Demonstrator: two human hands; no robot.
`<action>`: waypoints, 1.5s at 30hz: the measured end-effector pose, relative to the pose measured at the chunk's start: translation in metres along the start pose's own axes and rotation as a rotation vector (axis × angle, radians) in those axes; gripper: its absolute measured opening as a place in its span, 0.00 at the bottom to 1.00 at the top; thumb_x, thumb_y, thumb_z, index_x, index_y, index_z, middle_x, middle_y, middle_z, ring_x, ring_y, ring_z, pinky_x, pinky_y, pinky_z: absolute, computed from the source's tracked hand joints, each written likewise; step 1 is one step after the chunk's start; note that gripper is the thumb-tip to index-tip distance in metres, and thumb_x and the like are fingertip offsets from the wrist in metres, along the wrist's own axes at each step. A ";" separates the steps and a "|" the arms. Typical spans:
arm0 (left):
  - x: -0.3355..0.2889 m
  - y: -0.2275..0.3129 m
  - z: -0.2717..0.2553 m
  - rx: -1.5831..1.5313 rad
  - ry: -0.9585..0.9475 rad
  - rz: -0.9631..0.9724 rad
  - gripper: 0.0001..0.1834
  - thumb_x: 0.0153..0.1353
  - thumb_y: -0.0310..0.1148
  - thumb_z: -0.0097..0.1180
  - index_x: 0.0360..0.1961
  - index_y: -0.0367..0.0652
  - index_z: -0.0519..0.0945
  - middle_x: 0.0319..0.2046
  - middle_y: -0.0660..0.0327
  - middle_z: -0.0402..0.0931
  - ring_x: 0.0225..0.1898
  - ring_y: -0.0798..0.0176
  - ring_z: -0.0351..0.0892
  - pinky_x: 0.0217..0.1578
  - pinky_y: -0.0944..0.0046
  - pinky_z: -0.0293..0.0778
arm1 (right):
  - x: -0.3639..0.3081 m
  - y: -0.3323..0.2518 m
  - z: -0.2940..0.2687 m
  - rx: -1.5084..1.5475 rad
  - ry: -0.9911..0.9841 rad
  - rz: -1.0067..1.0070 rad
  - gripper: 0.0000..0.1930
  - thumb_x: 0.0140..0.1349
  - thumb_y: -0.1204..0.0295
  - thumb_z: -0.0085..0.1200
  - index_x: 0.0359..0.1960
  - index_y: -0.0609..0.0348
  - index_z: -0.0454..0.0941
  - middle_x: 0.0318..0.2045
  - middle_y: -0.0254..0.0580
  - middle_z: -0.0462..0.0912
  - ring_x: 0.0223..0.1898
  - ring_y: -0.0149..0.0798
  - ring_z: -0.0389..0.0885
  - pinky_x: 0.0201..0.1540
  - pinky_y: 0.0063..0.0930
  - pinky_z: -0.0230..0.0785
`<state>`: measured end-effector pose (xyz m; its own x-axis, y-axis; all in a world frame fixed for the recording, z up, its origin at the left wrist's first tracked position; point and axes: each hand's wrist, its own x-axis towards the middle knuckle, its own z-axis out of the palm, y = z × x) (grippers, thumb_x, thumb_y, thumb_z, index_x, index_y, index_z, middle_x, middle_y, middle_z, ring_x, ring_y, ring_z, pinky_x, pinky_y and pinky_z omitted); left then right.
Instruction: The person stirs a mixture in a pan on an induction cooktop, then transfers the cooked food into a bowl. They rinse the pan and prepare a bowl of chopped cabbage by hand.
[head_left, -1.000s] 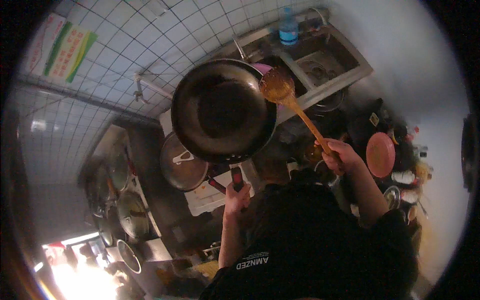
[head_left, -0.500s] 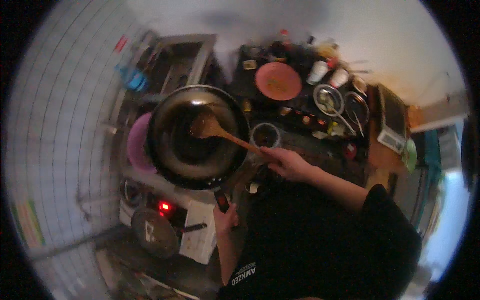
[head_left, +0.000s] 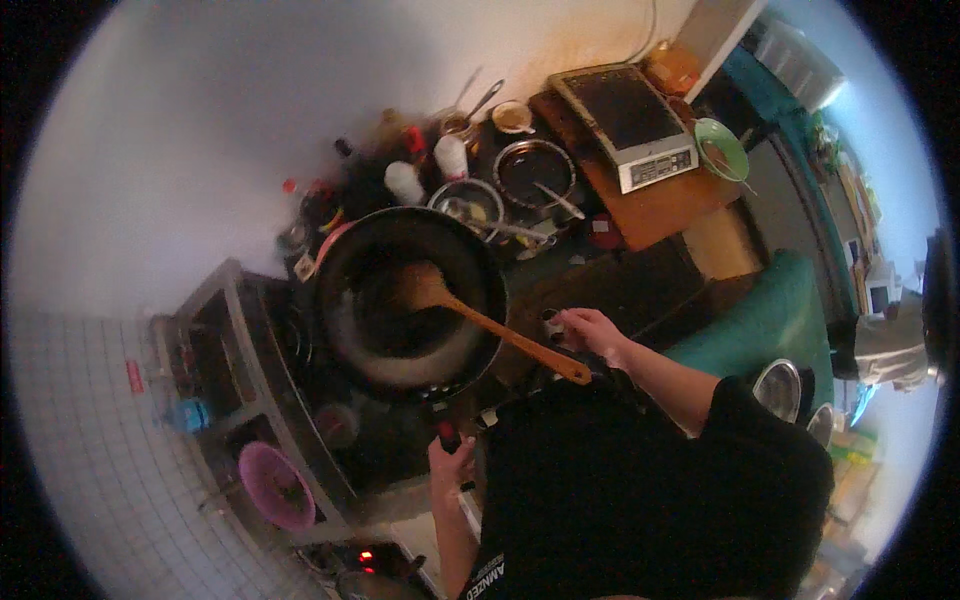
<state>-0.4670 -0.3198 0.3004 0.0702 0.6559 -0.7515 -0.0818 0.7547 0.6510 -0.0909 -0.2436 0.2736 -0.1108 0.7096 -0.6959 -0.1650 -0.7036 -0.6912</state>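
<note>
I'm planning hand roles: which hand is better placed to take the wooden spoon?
The right hand, probably: it's near the wooden spoon's handle, though whether it holds something is unclear; the left hand grips the pan's handle.

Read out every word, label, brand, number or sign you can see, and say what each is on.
Black short-sleeved fabric shirt: white lettering, which I won't copy.
White rectangular control panel on the flat dark-topped appliance: markings too small to read.
Red glowing display: too blurred to read.
Small red rectangular sticker on the pale tiled wall: too blurred to read.
</note>
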 end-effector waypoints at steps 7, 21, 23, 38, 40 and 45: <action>0.112 0.103 0.182 0.246 -0.267 -0.067 0.13 0.60 0.30 0.67 0.38 0.45 0.72 0.19 0.66 0.69 0.15 0.69 0.66 0.15 0.64 0.62 | 0.031 0.078 -0.187 -0.263 0.186 0.105 0.15 0.66 0.57 0.59 0.34 0.57 0.84 0.24 0.29 0.78 0.25 0.32 0.72 0.29 0.28 0.67; 0.316 0.181 0.508 0.466 -0.690 -0.054 0.16 0.64 0.34 0.62 0.23 0.50 0.68 0.13 0.72 0.60 0.11 0.71 0.57 0.14 0.66 0.52 | -0.050 0.224 -0.257 -0.030 0.588 0.406 0.15 0.61 0.58 0.60 0.38 0.57 0.86 0.30 0.40 0.86 0.31 0.36 0.82 0.37 0.37 0.75; 0.331 0.176 0.528 0.397 -0.695 -0.043 0.21 0.66 0.34 0.60 0.20 0.51 0.64 0.13 0.73 0.55 0.11 0.73 0.52 0.14 0.67 0.48 | -0.063 0.243 -0.238 -0.007 0.680 0.423 0.16 0.61 0.57 0.61 0.39 0.56 0.87 0.31 0.40 0.87 0.32 0.36 0.83 0.38 0.36 0.76; 0.368 0.161 0.588 0.416 -0.615 -0.125 0.18 0.68 0.39 0.57 0.23 0.48 0.67 0.19 0.68 0.64 0.16 0.69 0.64 0.17 0.65 0.59 | -0.072 0.303 -0.168 0.072 0.742 0.421 0.18 0.61 0.56 0.57 0.45 0.53 0.87 0.40 0.47 0.88 0.43 0.47 0.86 0.50 0.41 0.77; 0.361 0.162 0.590 0.513 -0.530 -0.053 0.14 0.67 0.40 0.58 0.31 0.46 0.69 0.20 0.66 0.66 0.19 0.65 0.70 0.18 0.62 0.67 | -0.069 0.297 -0.172 0.067 0.776 0.379 0.18 0.61 0.57 0.57 0.45 0.53 0.87 0.40 0.47 0.88 0.43 0.46 0.86 0.50 0.41 0.77; 0.349 0.167 0.583 0.519 -0.529 0.054 0.15 0.66 0.41 0.59 0.44 0.42 0.71 0.27 0.63 0.72 0.26 0.64 0.75 0.22 0.61 0.75 | -0.056 0.280 -0.198 -0.003 0.700 0.276 0.18 0.60 0.58 0.57 0.44 0.56 0.85 0.37 0.49 0.88 0.37 0.50 0.86 0.44 0.44 0.77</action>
<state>0.1236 0.0446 0.2090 0.5595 0.5133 -0.6508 0.3725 0.5456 0.7507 0.0630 -0.4879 0.0802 0.5014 0.3184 -0.8045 -0.2188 -0.8530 -0.4739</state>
